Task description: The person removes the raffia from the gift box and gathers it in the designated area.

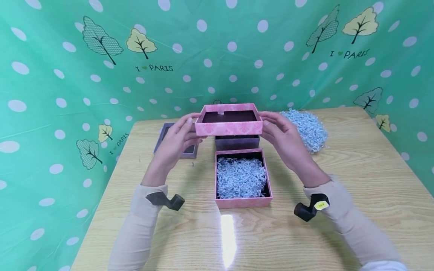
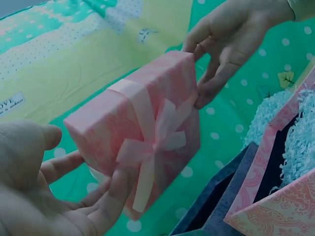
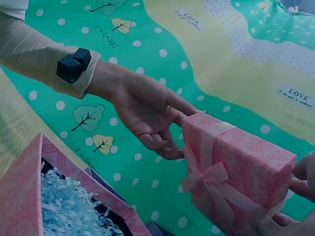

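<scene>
Above the middle of the counter [image 1: 339, 195], in the head view, a pink lid [image 1: 228, 121] is held up in the air with its dark hollow facing the camera. The left hand [image 1: 176, 141] grips its left end, fingers curled onto the wall, and the right hand [image 1: 283, 139] grips its right end in the same way. Right under the lid sits a dark purple box [image 1: 236, 142], and just nearer stands an open pink box [image 1: 242, 178] filled with pale blue shredded paper [image 1: 240, 177]. A loose heap of shredded paper [image 1: 306, 128] lies far right on the counter, and a grey tray [image 1: 176, 145] lies to the left, partly hidden behind the left hand.

From the left wrist view, the lid [image 2: 142, 132] shows its patterned top with a pink ribbon bow [image 2: 155, 142]. The left hand [image 2: 49, 191] clasps the near edge, thumb on one side and fingers beneath; the right hand [image 2: 231, 39] pinches the far end. The pink box [image 2: 275, 206] shows at the lower right.

From the right wrist view, the left hand [image 3: 147, 110] grips the far end of the lid [image 3: 241, 167], while the right hand's fingers [image 3: 302, 172] hold the near end at the frame edge. The pink box [image 3: 29, 191] with its paper fill lies at lower left.
</scene>
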Demonstrator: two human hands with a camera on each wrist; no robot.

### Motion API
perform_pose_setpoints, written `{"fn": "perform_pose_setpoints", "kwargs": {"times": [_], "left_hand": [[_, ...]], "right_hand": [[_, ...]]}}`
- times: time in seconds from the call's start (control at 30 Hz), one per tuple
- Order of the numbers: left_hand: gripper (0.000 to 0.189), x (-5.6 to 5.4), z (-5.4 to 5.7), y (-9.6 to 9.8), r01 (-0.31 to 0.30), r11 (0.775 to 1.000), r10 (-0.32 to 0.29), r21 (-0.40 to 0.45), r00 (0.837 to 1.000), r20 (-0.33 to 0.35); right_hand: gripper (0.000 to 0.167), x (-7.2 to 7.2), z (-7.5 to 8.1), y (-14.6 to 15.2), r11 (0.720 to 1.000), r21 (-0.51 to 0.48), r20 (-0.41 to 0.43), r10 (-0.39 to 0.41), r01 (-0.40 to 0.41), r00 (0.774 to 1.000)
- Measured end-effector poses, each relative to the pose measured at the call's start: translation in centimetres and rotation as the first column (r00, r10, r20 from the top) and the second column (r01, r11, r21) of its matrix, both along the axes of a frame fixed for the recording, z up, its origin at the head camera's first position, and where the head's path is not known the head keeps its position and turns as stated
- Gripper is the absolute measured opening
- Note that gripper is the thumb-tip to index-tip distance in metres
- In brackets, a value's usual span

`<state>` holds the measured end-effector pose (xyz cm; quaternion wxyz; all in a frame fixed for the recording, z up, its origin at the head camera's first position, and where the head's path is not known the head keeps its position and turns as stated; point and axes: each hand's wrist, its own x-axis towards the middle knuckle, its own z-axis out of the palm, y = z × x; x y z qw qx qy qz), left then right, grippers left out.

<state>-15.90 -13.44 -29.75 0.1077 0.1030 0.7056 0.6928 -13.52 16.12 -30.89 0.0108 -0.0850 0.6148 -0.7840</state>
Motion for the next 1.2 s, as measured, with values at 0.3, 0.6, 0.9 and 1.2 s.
{"fn": "perform_pose_setpoints", "kwargs": {"times": [0.3,0.6,0.9,1.2], "left_hand": [[0.041,0.3,-0.2,-1.1,-0.003,0.999,0.002,-0.047,1.0,-0.016],[0.048,0.8,-0.2,-3.4,0.005,1.0,-0.006,-0.007,1.0,-0.018],[0.051,1.7,-0.7,-6.4,-0.001,0.998,0.001,-0.062,1.0,0.004],[0.052,3.2,-1.4,-9.4,-0.001,0.998,0.0,-0.055,1.0,-0.006]], "right_hand": [[0.039,-0.2,-0.6,-1.2,1.0,0.005,0.019,-0.024,0.024,1.0],[0.055,0.4,-0.9,-3.1,0.992,0.113,0.065,0.046,-0.054,0.997],[0.055,1.1,-1.8,-5.8,0.99,0.097,0.037,0.102,-0.105,0.994],[0.058,2.4,-2.8,-8.4,0.979,0.129,0.053,0.15,-0.155,0.987]]}}
